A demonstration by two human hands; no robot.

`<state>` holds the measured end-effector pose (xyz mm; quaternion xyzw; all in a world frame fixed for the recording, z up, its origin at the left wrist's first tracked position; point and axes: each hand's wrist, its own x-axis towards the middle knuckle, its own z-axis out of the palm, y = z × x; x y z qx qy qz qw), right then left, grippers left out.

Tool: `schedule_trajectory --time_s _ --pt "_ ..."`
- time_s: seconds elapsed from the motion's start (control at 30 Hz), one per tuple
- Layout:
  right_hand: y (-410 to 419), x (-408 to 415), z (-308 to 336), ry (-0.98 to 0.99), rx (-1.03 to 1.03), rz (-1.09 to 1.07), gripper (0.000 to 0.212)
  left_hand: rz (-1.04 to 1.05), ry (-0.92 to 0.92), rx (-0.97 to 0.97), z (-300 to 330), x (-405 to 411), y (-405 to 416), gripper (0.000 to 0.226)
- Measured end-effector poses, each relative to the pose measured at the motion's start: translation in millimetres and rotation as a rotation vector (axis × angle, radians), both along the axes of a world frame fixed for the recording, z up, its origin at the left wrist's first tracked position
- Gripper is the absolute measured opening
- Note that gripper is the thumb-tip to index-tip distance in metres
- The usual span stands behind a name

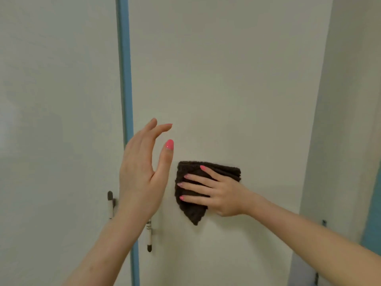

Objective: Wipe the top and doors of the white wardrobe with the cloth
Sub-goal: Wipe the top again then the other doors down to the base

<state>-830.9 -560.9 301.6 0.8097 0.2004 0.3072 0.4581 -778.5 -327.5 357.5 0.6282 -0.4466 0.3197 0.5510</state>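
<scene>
The right hand [222,195] pressed the folded dark cloth [198,190] flat against the right wardrobe door [226,89], its grip spread, while the empty left hand [142,170] hovered released; slackened pressure would likely drop the cloth.

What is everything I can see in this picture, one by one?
Wardrobe doors: two, white, filling the view side by side.
Strip: one, blue, running upright between the doors.
Handles: two, white with dark tips, one on each door by the strip, the right one partly hidden.
Cloth: one, dark brown, folded, flat against the right door.
Right hand: one, fingers spread, pressing the cloth to the door.
Left hand: one, open, empty, raised in front of the strip.
</scene>
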Motion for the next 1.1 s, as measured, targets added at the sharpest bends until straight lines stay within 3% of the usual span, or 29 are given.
schedule_trajectory --time_s 0.07,0.13,0.23,0.3,0.37,0.47,0.57,0.67,0.77,0.87,1.0,1.1 --pt "-20.5 -21.1 30.6 -0.055 0.035 -0.007 0.055 -0.012 0.021 0.018 -2.4 -4.7 -2.8 0.036" --pt "-39.5 -36.2 73.0 -0.255 0.180 -0.040 0.059 -0.030 0.039 0.017 -3.9 -10.4 -5.8 0.036" --pt "-47.5 -44.1 113.7 -0.596 0.585 -0.070 0.064 -0.040 0.019 0.025 -9.9 -19.3 -11.4 0.036" --pt "-41.0 -31.1 101.0 -0.738 0.778 -0.019 0.064 -0.032 0.014 0.031 -16.0 -23.6 -14.8 0.036" --pt "-37.3 -20.9 59.0 -0.674 0.716 0.028 0.063 -0.013 0.022 0.033 -20.5 -27.9 -20.1 0.035" --pt "-53.4 -37.9 -19.9 -0.293 0.342 0.025 0.060 0.008 0.033 0.045 -23.4 -36.6 -32.0 0.036" --pt "-91.5 -74.1 -37.8 -0.068 0.119 -0.023 0.059 0.026 0.023 0.063 -22.2 -44.2 -45.0 0.037" --pt "-119.6 -94.6 13.4 -0.148 0.211 -0.015 0.050 0.061 0.027 0.069 -19.5 -50.1 -58.4 0.037" --pt "-130.3 -101.0 88.1 -0.438 0.452 0.030 0.058 0.073 0.036 0.078 -19.1 -57.9 -71.8 0.037" --pt "-125.2 -97.0 117.5 -0.662 0.716 0.090 0.061 0.094 0.024 0.099 -23.8 -66.9 -84.3 0.037" --pt "-115.8 -80.0 49.2 -0.800 0.810 0.135 0.061 0.100 0.048 0.073 -36.9 -75.7 -94.2 0.036" --pt "-125.2 -88.4 -57.4 -0.542 0.569 0.076 0.062 0.102 0.066 0.093 -56.4 -83.7 -99.2 0.037"
